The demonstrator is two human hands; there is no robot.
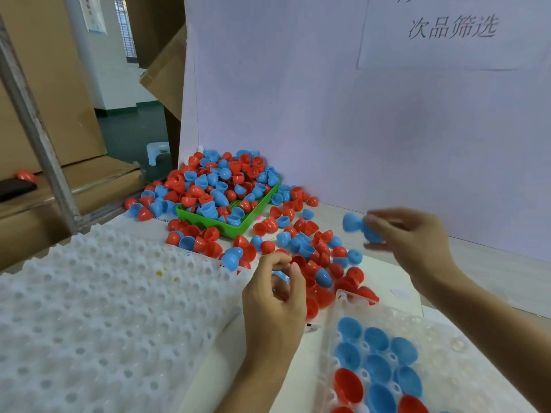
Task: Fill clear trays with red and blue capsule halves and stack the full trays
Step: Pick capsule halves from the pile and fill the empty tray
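A green basket (238,226) overflows with red and blue capsule halves (214,186). Nearer than it, a clear tray (447,347) holds several halves. The right hand (411,234) grips blue halves (353,223); the left hand (274,296) curls, seemingly empty.

Clear tray (465,347) (partly filled) beside loose capsule halves (310,242)

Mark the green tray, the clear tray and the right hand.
green tray (208,221): head view, on its near front wall.
clear tray (465,380): head view, on bare unfilled pockets at its right side.
right hand (417,236): head view, on the back of the hand, which grips blue halves (353,222).
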